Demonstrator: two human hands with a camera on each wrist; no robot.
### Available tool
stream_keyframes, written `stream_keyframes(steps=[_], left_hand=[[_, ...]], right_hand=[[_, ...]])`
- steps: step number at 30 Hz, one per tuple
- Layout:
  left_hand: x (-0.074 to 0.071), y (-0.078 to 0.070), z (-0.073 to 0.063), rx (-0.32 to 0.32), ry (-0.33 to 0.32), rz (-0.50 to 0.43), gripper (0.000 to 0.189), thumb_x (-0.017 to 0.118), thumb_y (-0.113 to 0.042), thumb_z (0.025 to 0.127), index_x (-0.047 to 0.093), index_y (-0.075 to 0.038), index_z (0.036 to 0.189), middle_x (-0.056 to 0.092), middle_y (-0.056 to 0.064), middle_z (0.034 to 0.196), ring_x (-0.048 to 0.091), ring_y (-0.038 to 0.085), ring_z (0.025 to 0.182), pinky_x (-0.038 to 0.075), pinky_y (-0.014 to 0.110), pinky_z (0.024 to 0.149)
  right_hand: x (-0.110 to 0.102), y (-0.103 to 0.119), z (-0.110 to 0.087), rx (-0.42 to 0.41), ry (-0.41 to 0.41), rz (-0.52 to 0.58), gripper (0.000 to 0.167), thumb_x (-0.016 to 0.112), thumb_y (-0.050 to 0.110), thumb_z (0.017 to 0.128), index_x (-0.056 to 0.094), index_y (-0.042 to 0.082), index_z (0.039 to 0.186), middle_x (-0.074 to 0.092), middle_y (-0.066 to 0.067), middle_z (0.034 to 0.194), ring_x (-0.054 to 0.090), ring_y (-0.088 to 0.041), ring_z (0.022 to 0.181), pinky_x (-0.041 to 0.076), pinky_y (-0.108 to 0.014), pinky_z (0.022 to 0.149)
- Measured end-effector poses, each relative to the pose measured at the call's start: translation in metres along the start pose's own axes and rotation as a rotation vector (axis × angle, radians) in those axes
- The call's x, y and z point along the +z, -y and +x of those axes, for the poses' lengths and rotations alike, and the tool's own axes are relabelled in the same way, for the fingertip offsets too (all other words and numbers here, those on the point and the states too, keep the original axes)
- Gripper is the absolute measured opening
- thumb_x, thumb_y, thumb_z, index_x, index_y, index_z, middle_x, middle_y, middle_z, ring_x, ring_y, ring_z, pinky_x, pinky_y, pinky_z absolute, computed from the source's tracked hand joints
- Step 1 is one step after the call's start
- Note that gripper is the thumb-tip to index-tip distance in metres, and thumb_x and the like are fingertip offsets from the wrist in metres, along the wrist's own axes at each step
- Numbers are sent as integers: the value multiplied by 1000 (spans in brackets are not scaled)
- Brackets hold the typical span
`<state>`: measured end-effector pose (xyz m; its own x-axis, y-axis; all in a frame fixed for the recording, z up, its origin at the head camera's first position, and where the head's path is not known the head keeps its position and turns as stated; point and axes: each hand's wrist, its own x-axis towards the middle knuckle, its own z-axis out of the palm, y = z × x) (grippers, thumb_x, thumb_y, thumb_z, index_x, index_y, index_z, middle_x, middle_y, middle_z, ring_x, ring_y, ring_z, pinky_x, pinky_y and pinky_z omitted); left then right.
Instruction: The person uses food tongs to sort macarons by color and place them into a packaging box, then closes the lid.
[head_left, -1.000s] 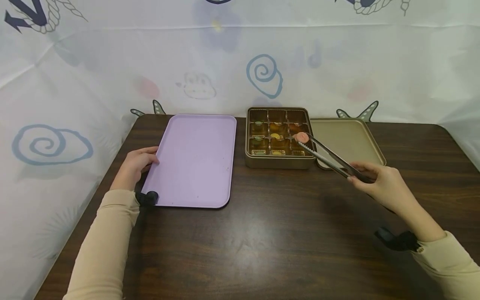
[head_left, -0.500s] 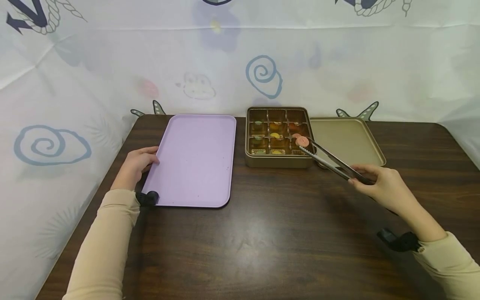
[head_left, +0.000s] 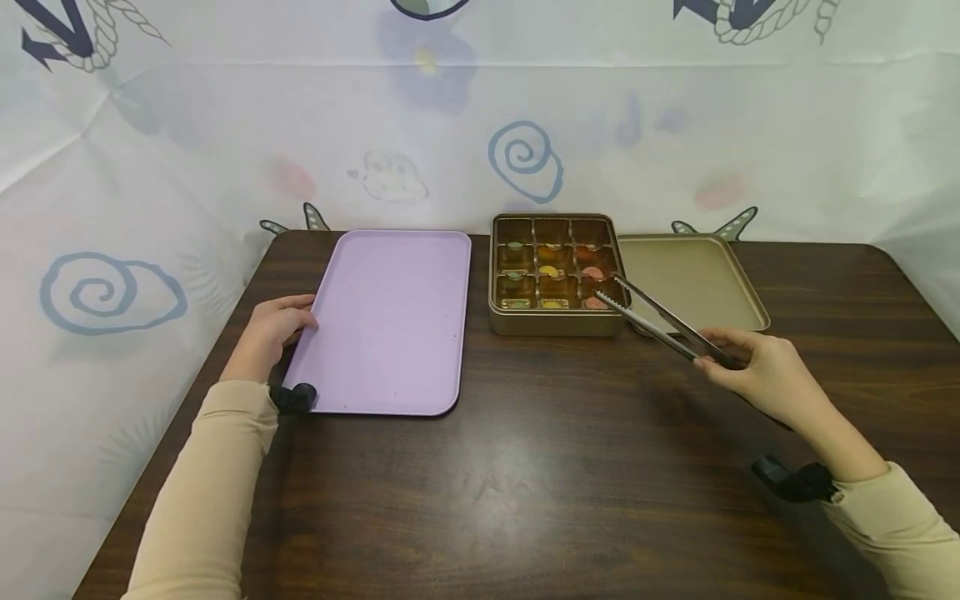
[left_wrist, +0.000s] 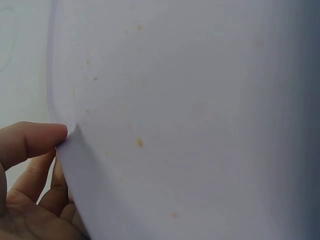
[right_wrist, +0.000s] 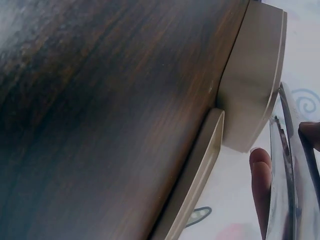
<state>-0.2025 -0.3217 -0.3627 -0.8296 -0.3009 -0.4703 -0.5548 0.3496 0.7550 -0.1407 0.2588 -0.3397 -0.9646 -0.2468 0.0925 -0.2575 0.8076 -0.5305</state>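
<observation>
My left hand (head_left: 272,327) pinches the left rim of a lilac tray (head_left: 382,333); in the left wrist view the thumb (left_wrist: 40,139) lies on the rim, with the fingers under it. My right hand (head_left: 768,371) holds metal tongs (head_left: 667,323), whose tips are spread apart over the right front of a gold tin (head_left: 555,325). Nothing is between the tips. A pink round cookie (head_left: 597,303) lies in the tin's front right compartment. Behind it, another pink round piece (head_left: 592,272) shows. Yellow (head_left: 549,271) and green (head_left: 515,273) pieces sit in other compartments, partly hidden by dividers.
To the tin's right lies its flat gold lid (head_left: 693,279), close against it. Small crumbs (left_wrist: 140,143) dot the tray. Dark wooden table (head_left: 495,492) stretches in front of the tin. A white printed cloth (head_left: 420,108) hangs behind the table.
The pink cookie was between the tong tips over the tin's right side; it moved down toward the front right compartment and was let go. The tips have spread. The left hand has stayed put.
</observation>
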Motion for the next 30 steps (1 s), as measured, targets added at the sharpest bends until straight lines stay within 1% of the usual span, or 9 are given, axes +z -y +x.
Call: stream_keyframes(steps=[5, 11, 14, 17, 18, 19, 24, 28, 30], left_hand=[[0, 0, 0, 1, -15, 5, 61, 48, -7, 89, 33, -9, 148, 30, 17, 155, 35, 35, 139, 28, 51, 116], [1, 2, 0, 24, -33, 17, 58, 47, -9, 90, 36, -7, 147, 32, 19, 153, 38, 36, 137, 30, 51, 115], [2, 3, 1, 34, -46, 16, 57, 46, -10, 90, 37, -7, 146, 33, 20, 153, 40, 35, 136, 32, 50, 115], [3, 3, 0, 41, -52, 22, 56, 46, -10, 90, 37, -6, 146, 33, 21, 153, 40, 36, 135, 32, 50, 114], [3, 3, 0, 43, -55, 23, 56, 46, -10, 91, 37, -6, 146, 33, 21, 153, 40, 36, 134, 32, 50, 114], [3, 3, 0, 46, -54, 26, 56, 46, -10, 91, 37, -6, 146, 33, 21, 153, 40, 36, 134, 32, 51, 113], [3, 3, 0, 56, -57, 29, 55, 46, -10, 91, 37, -5, 146, 33, 21, 152, 40, 35, 134, 34, 49, 113], [4, 3, 0, 56, -61, 29, 55, 46, -10, 91, 38, -5, 145, 35, 21, 152, 41, 34, 132, 35, 47, 112], [4, 3, 0, 51, -63, 29, 55, 46, -10, 91, 38, -6, 145, 35, 20, 152, 41, 34, 132, 34, 49, 112]], right_hand=[[2, -2, 0, -2, -27, 4, 45, 69, 19, 86, 59, -3, 124, 66, -28, 112, 65, -45, 97, 51, -19, 60], [2, -5, -1, 10, -56, 11, 45, 70, 20, 86, 60, -2, 124, 66, -28, 112, 65, -44, 96, 46, -11, 59], [1, -7, -2, 24, -81, 19, 45, 71, 20, 85, 61, -1, 123, 68, -27, 109, 71, -6, 85, 44, -7, 58], [-3, -10, -4, 45, -105, 38, 45, 71, 21, 85, 61, -1, 123, 67, -28, 110, 47, 28, 80, 41, -3, 58], [-4, -12, -4, 53, -113, 46, 45, 71, 21, 85, 60, -1, 123, 66, -29, 110, 36, 34, 81, 40, -2, 58], [-6, -13, -4, 62, -122, 45, 46, 70, 22, 86, 60, -2, 124, 65, -30, 112, 36, 34, 81, 39, -1, 58], [-17, -24, -6, 130, -163, 13, 51, 68, 28, 87, 58, -1, 127, 61, -30, 120, 43, 29, 80, 39, -1, 60], [-25, -37, -7, 190, -197, 1, 54, 68, 33, 87, 57, 1, 129, 66, 16, 106, 44, 28, 78, 38, -3, 60], [-29, -44, -7, 226, -216, -14, 55, 68, 34, 87, 56, 2, 130, 58, 25, 99, 34, 32, 77, 37, -4, 59]])
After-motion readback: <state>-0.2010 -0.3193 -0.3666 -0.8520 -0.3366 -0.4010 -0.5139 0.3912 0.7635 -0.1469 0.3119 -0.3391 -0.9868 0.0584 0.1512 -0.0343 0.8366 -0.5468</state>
